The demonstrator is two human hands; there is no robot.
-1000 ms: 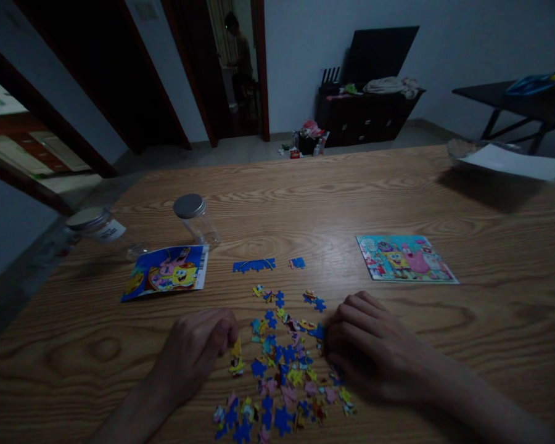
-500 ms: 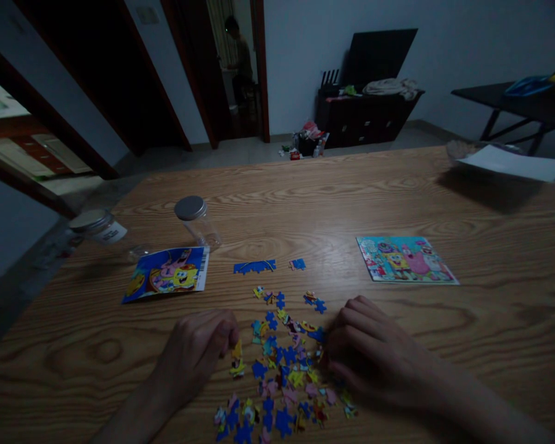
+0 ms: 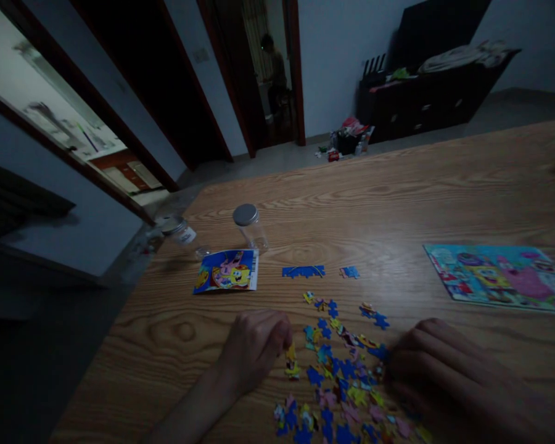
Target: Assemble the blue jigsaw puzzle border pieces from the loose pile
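My left hand [image 3: 254, 347] rests on the wooden table [image 3: 398, 197] with its fingers curled into a loose fist, its fingertips beside a yellow jigsaw piece [image 3: 291, 362]. My right hand [image 3: 437, 364] lies palm down, fingers bent, on the right edge of a heap of loose puzzle pieces [image 3: 340, 370], blue, yellow and pink. Beyond the heap lie a short joined strip of blue pieces [image 3: 303, 271] and a small blue cluster [image 3: 350, 272].
A cartoon picture card [image 3: 226, 271] lies at the left, a finished cartoon puzzle sheet [image 3: 499, 280] at the right. A clear jar with a metal lid [image 3: 250, 227] stands behind the card, a second jar [image 3: 178, 229] at the table's corner. A person stands in the far doorway [image 3: 272, 68].
The camera has swung left, so everything has shifted right in view. Both hands stay at the sides of the heap, hardly moved.
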